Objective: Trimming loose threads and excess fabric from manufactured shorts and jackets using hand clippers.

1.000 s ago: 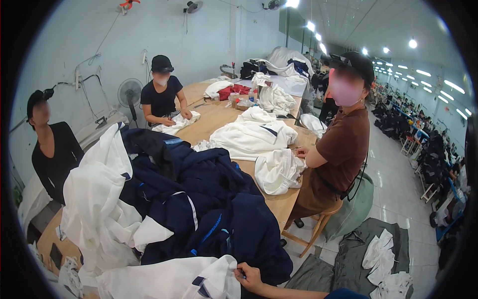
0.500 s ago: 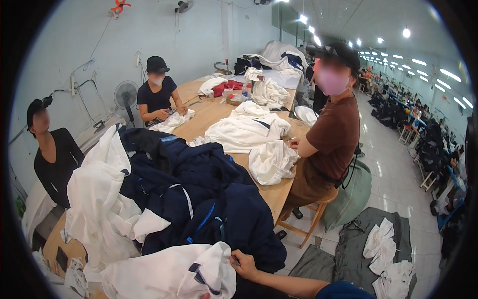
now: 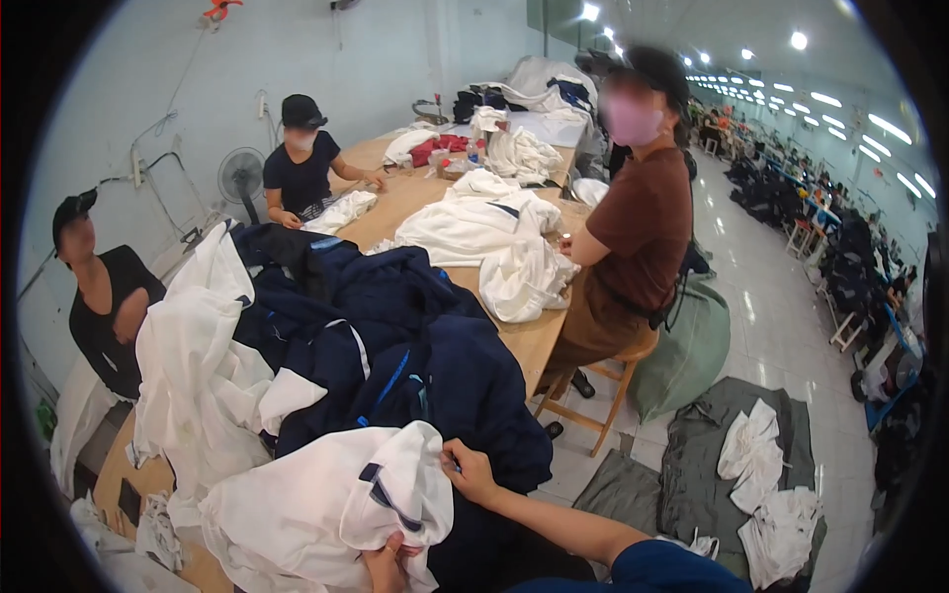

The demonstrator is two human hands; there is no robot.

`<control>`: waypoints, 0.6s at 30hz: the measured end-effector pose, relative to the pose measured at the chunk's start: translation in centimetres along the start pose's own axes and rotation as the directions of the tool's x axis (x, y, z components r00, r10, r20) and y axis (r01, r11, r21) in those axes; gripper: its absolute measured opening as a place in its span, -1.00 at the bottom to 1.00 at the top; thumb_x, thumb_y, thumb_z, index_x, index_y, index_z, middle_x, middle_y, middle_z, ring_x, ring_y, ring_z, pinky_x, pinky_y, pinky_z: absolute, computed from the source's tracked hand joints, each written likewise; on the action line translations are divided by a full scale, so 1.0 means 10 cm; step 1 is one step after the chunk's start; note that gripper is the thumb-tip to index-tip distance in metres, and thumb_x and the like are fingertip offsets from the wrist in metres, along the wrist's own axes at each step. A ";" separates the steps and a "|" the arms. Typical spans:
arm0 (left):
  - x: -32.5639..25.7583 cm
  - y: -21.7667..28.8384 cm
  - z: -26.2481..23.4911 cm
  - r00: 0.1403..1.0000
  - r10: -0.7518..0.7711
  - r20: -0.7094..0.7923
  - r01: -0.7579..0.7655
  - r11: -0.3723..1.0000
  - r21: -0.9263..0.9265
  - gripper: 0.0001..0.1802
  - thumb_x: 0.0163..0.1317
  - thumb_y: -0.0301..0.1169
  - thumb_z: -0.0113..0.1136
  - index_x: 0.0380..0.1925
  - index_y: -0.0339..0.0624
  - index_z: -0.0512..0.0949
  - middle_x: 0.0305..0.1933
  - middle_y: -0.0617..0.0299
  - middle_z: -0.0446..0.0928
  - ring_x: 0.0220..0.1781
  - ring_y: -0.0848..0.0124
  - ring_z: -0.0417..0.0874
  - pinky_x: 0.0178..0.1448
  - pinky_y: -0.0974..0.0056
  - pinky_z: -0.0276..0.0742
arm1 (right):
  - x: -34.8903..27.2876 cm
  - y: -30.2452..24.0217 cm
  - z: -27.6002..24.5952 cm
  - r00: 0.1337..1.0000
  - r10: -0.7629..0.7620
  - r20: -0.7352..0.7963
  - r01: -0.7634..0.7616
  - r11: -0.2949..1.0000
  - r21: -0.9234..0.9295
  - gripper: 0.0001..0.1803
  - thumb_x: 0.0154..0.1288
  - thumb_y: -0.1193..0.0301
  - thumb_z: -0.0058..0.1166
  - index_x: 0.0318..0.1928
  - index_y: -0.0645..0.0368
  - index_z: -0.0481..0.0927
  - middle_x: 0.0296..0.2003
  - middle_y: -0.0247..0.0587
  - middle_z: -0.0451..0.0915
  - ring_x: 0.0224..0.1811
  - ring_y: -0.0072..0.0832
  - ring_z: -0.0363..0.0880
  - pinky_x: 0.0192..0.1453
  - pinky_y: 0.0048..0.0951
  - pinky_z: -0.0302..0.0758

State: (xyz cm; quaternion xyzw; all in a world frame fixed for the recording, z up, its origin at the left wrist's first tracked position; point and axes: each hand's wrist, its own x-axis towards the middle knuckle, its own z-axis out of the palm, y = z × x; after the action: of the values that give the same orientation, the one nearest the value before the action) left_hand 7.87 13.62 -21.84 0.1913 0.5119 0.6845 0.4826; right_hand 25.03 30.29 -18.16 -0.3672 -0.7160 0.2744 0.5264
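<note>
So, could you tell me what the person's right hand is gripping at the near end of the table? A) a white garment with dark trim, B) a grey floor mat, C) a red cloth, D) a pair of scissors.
A: the right hand pinches the upper edge of the white garment with dark trim, which lies bunched in front of the navy pile, while the left hand grips it from below.

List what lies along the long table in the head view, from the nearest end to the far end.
White garment gripped by right hand and left hand → navy garment pile → white garment heap → red cloth → far pile of white fabric.
</note>
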 end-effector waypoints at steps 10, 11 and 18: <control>-0.02 0.08 0.06 0.998 0.051 -0.040 -0.044 0.987 0.156 -0.78 0.26 -0.41 0.12 -0.20 -0.36 0.50 -0.34 0.24 0.52 -0.37 0.44 0.53 -0.23 0.32 0.55 | 0.03 -0.04 -0.03 0.999 -0.046 -0.023 0.047 0.998 0.043 -0.75 0.07 0.40 0.15 -0.24 0.14 0.42 -0.44 -0.16 0.54 -0.39 -0.16 0.60 -0.35 -0.30 0.50; -0.03 0.09 0.04 0.995 0.076 -0.057 -0.065 0.982 0.178 -0.77 0.28 -0.40 0.12 -0.19 -0.37 0.49 -0.39 0.28 0.50 -0.40 0.46 0.49 -0.25 0.33 0.53 | 0.03 -0.05 -0.03 0.999 -0.041 -0.023 0.042 0.998 0.048 -0.75 0.08 0.38 0.15 -0.25 0.14 0.41 -0.44 -0.16 0.55 -0.37 -0.14 0.59 -0.35 -0.28 0.50; -0.13 0.34 0.21 0.995 0.104 0.000 -0.100 0.957 0.273 -0.80 0.32 -0.33 0.06 -0.36 -0.27 0.46 -0.52 0.37 0.34 -0.48 0.56 0.32 -0.38 0.44 0.34 | 0.04 -0.14 -0.04 0.988 -0.101 -0.115 0.116 0.984 0.136 -0.76 0.10 0.36 0.15 -0.28 0.12 0.40 -0.45 -0.14 0.55 -0.40 -0.14 0.59 -0.36 -0.27 0.49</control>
State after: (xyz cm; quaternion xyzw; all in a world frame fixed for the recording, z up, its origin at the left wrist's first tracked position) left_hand 8.53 13.55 -17.70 0.2771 0.5943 0.6327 0.4119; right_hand 25.01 29.78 -16.73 -0.3034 -0.6843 0.2756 0.6031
